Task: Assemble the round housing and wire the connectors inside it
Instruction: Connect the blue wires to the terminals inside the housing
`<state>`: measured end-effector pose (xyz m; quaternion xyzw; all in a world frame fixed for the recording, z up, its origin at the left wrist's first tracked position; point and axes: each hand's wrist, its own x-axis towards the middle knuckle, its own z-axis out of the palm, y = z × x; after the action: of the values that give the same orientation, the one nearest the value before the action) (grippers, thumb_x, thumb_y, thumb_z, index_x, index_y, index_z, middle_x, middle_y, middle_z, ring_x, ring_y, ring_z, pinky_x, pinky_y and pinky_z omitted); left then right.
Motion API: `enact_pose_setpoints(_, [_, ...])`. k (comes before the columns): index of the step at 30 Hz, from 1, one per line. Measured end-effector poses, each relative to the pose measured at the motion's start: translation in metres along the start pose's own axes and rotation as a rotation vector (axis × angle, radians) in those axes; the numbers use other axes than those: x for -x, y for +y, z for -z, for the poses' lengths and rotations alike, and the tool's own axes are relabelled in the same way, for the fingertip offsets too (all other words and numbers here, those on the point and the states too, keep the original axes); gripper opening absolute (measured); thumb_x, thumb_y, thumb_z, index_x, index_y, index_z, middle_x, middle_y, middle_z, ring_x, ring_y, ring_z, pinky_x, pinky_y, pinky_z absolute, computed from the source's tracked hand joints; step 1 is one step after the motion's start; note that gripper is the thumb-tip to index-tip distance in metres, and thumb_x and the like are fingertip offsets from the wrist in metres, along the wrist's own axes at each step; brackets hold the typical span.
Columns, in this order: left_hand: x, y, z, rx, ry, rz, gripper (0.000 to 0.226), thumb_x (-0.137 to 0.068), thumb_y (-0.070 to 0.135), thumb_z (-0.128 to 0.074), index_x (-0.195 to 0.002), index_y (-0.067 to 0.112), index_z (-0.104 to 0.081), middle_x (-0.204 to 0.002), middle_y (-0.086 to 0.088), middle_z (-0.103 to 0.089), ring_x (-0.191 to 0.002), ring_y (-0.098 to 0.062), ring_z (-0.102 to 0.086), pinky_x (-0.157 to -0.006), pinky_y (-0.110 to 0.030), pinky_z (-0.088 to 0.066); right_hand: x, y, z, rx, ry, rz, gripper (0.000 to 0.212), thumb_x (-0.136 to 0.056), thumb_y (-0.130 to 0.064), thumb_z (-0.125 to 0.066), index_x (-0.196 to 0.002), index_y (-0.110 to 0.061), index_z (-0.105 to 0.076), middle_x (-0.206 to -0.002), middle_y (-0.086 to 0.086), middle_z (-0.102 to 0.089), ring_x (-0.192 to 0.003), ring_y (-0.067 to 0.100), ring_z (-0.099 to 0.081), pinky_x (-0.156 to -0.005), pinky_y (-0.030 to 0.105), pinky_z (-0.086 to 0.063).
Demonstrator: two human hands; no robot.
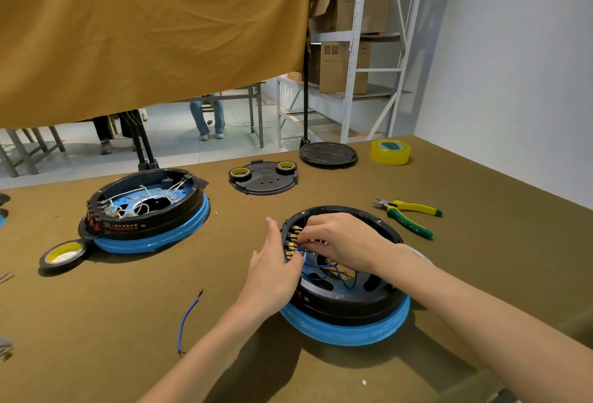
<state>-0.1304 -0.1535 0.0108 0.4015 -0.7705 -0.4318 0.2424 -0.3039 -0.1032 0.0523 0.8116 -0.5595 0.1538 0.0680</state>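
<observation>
The round housing (345, 277) is set near the counter's (481, 210) front edge, toward its right side. Its outer left wall is steadied by the left hand (272, 269), fingers straight. The right hand (340, 242), reaching in from the right, is the nearer; its grip is pinched on a blue wire (317, 269) just beside the brass connectors (292, 242), stacked along the inner left wall. "JING-PIN" is read on the pliers (407, 216).

Pliers (408, 217) and a yellow tape roll (390, 152) lie on the table (481, 210)
</observation>
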Motion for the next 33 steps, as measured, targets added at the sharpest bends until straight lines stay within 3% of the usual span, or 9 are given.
enact_pose_setpoints(3, [-0.001,-0.002,0.001,-0.002,-0.022,0.005,0.087,-0.105,0.034,-0.053,-0.161,0.03,0.014,-0.171,0.008,-0.004,-0.158,-0.028,-0.007,-0.126,-0.055,-0.018,0.0,0.0,0.0,0.003,-0.008,-0.005,0.02,-0.101,-0.024,-0.062,-0.115,-0.015,-0.074,-0.105,0.0,-0.069,-0.092,0.016,-0.065,-0.081,0.033,-0.054])
enact_pose_setpoints(7, [-0.003,-0.003,0.006,0.028,-0.037,0.022,0.101,-0.095,0.038,-0.067,-0.163,0.028,0.006,-0.169,0.008,-0.02,-0.154,-0.021,-0.022,-0.121,-0.05,-0.033,0.004,0.003,-0.001,-0.076,0.074,-0.102,0.029,-0.096,-0.01,-0.066,-0.123,-0.017,-0.07,-0.111,-0.003,-0.069,-0.091,0.005,-0.058,-0.082,0.019,-0.048])
enact_pose_setpoints(13, [-0.013,0.005,0.003,-0.044,0.011,-0.007,0.103,-0.089,0.048,-0.07,-0.164,0.019,-0.005,-0.168,0.0,-0.026,-0.155,-0.027,-0.02,-0.124,-0.053,-0.025,0.005,0.012,-0.008,0.037,0.133,-0.215,0.028,-0.096,-0.023,-0.067,-0.124,-0.019,-0.069,-0.11,-0.003,-0.067,-0.101,0.015,-0.056,-0.09,0.031,-0.047])
enact_pose_setpoints(17, [-0.021,0.01,0.0,-0.075,0.018,-0.001,0.08,-0.099,0.034,-0.062,-0.163,0.015,-0.017,-0.163,-0.004,-0.036,-0.149,-0.029,-0.033,-0.119,-0.051,-0.034,0.005,0.015,-0.008,-0.053,0.099,-0.297,0.02,-0.101,-0.025,-0.063,-0.113,-0.019,-0.076,-0.107,-0.003,-0.074,-0.096,0.014,-0.065,-0.087,0.033,-0.053])
enact_pose_setpoints(21, [-0.022,0.009,0.001,-0.098,-0.032,0.014,0.079,-0.105,0.028,-0.054,-0.164,0.017,-0.003,-0.169,-0.002,-0.023,-0.154,-0.03,-0.022,-0.122,-0.051,-0.03,0.0,0.018,-0.007,-0.159,0.099,-0.375,0.016,-0.098,-0.025,-0.067,-0.105,-0.019,-0.079,-0.095,-0.005,-0.075,-0.078,0.004,-0.062,-0.071,0.022,-0.048])
enact_pose_setpoints(24, [-0.024,0.009,0.003,-0.106,-0.056,0.016,0.08,-0.104,0.029,-0.055,-0.164,0.016,-0.004,-0.169,-0.002,-0.022,-0.155,-0.029,-0.02,-0.123,-0.05,-0.029,-0.007,0.016,-0.007,-0.189,0.048,-0.352,0.016,-0.097,-0.027,-0.068,-0.105,-0.019,-0.08,-0.094,-0.005,-0.076,-0.077,0.003,-0.063,-0.071,0.021,-0.051])
enact_pose_setpoints(27, [-0.029,0.015,0.006,-0.126,-0.04,-0.005,0.081,-0.098,0.039,-0.063,-0.161,0.013,-0.02,-0.159,-0.002,-0.039,-0.148,-0.026,-0.036,-0.116,-0.042,-0.039,-0.011,0.019,-0.003,-0.189,0.023,-0.355,0.015,-0.096,-0.028,-0.07,-0.102,-0.021,-0.081,-0.092,-0.006,-0.077,-0.079,0.006,-0.066,-0.075,0.03,-0.057])
enact_pose_setpoints(29, [-0.034,0.02,0.008,-0.155,-0.042,0.013,0.086,-0.097,0.044,-0.064,-0.162,0.012,-0.018,-0.162,-0.005,-0.035,-0.148,-0.026,-0.036,-0.115,-0.04,-0.037,-0.013,0.022,-0.002,-0.217,0.011,-0.364,0.012,-0.095,-0.026,-0.072,-0.101,-0.021,-0.081,-0.09,-0.007,-0.076,-0.081,0.006,-0.066,-0.077,0.033,-0.058])
enact_pose_setpoints(33, [-0.04,0.019,0.005,-0.238,-0.054,0.014,0.069,-0.104,0.033,-0.055,-0.159,0.01,-0.021,-0.153,-0.01,-0.046,-0.126,-0.019,-0.051,-0.094,-0.029,-0.044,-0.015,0.022,-0.004,-0.22,0.017,-0.359,0.012,-0.095,-0.026,-0.071,-0.101,-0.022,-0.081,-0.091,-0.007,-0.076,-0.08,0.006,-0.067,-0.076,0.036,-0.058])
